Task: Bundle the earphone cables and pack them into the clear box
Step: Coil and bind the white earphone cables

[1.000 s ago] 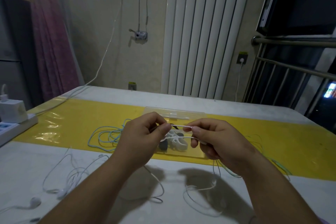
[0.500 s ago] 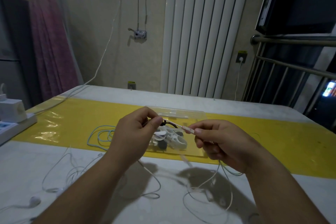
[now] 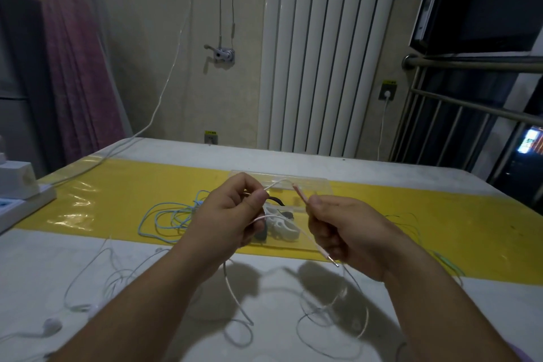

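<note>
My left hand (image 3: 232, 214) and right hand (image 3: 346, 232) pinch the white cable (image 3: 276, 184), fingers clamped; not yet bundled. Blue cable (image 3: 173, 211) lies loose beside the box (image 3: 317, 181).

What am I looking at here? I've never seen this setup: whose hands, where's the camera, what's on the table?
No machine here: a person works bare-handed, filmed by one camera worn on their head, looking forward and down. The left hand and right hand each pinch the same white earphone cable; its loose length hangs to the table. Behind the hands, on a yellow mat, sits the clear box with white and dark pieces inside. A blue cable lies tangled left of it, another white earphone lies near left, and a power strip sits at the left edge.
</note>
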`<action>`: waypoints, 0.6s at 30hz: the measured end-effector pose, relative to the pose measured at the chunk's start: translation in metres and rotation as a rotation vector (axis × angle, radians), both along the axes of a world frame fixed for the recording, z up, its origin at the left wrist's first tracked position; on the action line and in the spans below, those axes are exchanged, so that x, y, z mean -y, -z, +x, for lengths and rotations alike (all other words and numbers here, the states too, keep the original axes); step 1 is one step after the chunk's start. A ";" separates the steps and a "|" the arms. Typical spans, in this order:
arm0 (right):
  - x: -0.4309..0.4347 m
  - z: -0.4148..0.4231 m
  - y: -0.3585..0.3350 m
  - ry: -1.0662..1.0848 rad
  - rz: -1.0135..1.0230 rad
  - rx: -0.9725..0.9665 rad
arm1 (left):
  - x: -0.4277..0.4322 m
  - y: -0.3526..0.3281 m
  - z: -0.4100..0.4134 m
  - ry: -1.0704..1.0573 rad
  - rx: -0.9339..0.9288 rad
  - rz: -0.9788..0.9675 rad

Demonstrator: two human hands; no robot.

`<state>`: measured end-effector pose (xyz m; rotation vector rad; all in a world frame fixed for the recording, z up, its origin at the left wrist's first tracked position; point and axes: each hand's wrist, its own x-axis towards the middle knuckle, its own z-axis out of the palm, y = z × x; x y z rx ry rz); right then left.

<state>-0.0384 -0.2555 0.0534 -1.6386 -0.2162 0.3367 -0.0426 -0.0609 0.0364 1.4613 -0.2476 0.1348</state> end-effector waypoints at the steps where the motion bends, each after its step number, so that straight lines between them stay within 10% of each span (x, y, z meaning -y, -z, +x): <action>1: -0.002 0.000 0.001 0.001 0.030 0.001 | 0.001 0.000 -0.001 0.014 -0.009 -0.009; 18: -0.026 -0.003 0.013 -0.111 -0.025 0.159 | 0.006 0.003 0.001 -0.084 0.176 0.005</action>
